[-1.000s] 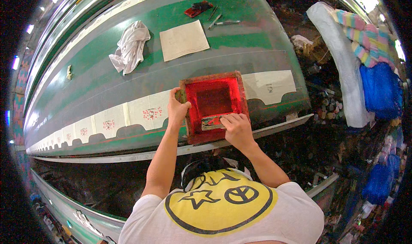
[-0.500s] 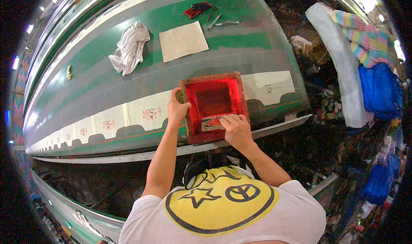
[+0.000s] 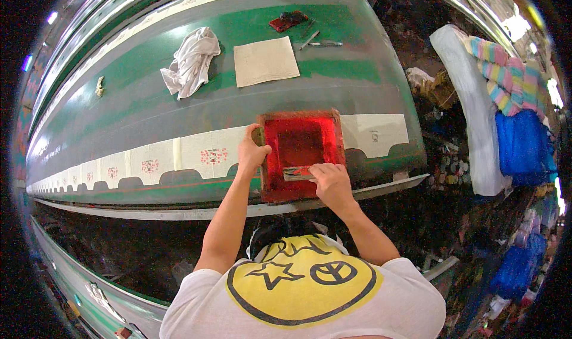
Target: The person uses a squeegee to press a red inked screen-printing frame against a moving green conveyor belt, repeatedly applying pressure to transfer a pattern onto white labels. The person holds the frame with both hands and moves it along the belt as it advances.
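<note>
A screen-printing frame [image 3: 341,137] with reddish-brown sides and a red-inked mesh lies on the long green table, over the row of pale fabric pieces. My left hand [image 3: 253,151] grips its left side, thumb toward the inside. Inside the near part of the frame, my right hand [image 3: 332,181] is closed on a squeegee [image 3: 297,173] with an ink-stained blade. Left of the frame, a pale piece [image 3: 214,159] carries a small figure among red marks. To its right, another piece [image 3: 376,135] shows only a small grey figure. Whatever lies beneath the frame is hidden.
Farther back on the table [image 3: 208,109] are a crumpled white cloth [image 3: 192,62], a beige sheet [image 3: 266,61], pens [image 3: 325,44] and a dark red-stained item [image 3: 289,21]. A metal rail [image 3: 179,212] runs along the near edge. Bundled blue material [image 3: 521,145] sits at the right.
The squeegee in my right hand has tilted, so its face looks narrower. My left hand stays on the frame's side. The whole view has shifted slightly.
</note>
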A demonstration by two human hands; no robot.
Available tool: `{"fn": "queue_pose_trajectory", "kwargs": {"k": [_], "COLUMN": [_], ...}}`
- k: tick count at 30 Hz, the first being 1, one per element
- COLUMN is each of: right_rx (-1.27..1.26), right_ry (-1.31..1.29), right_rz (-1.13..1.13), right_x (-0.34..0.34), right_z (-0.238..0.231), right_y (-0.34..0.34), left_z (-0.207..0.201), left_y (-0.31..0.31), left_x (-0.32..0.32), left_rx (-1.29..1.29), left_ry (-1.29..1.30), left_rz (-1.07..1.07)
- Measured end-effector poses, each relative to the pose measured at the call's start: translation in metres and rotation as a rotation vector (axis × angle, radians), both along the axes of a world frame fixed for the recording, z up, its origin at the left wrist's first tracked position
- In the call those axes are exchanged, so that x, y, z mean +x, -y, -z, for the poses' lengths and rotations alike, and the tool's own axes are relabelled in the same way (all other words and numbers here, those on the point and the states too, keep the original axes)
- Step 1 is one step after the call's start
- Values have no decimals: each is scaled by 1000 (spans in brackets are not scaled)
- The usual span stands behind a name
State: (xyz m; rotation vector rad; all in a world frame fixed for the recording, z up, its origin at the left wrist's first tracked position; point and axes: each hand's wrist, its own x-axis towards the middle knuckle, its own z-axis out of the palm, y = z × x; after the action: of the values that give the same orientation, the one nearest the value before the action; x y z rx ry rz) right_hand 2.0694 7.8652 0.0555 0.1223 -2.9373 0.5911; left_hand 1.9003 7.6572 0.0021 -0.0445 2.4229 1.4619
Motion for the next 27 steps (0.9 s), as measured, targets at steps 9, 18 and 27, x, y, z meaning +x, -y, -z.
{"fn": "queue_pose_trajectory", "kwargs": {"k": [9,18,27], "right_rx": [32,83,10], "right_ry": [-183,-49,65], "right_rz": [12,-184,-182], "right_x": [-107,-86,-16], "right_z": [4,14,-13], "right_y": [-21,0,-3], "left_z": [2,13,3], "left_y": [0,5,-2], "left_x": [0,-3,0], "left_rx": [-95,43,-33], "left_ry": [-98,-75,-73], "left_rz": [12,-35,-34]}}
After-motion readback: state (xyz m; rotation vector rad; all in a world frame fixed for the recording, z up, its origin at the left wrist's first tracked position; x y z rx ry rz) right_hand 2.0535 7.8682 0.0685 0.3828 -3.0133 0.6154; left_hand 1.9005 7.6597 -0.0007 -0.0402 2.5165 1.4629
